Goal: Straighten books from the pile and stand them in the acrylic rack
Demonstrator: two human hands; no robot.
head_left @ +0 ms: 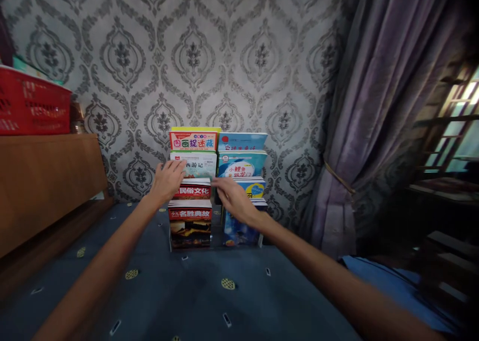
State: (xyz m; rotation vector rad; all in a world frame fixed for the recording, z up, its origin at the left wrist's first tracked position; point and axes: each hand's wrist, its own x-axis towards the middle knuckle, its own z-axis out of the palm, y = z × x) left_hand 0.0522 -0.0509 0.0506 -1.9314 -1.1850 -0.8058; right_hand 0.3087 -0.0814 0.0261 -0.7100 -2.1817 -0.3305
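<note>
Picture books stand upright in two stepped columns in a clear stand (217, 242). My left hand (169, 180) is at the left edge of a white-and-green book (200, 164), fingers apart, their tips over its cover. My right hand (234, 197) reaches in from the right, fingers loosely bent and apart. Its tips are at the gap between the columns, near that book's lower right corner; whether they touch it I cannot tell. Below stand a red book (194, 191) and a dark-red book (190, 227). Behind my right hand are a blue-and-yellow book (256, 188) and a dark blue book (241, 233).
The stand rests on a dark blue patterned cloth (149, 291) before a grey damask wall (243, 56). At left, a red plastic basket (33, 104) sits on a wooden cabinet (52, 181). A tied purple curtain (348, 171) hangs at right, near a blue cloth (389, 286).
</note>
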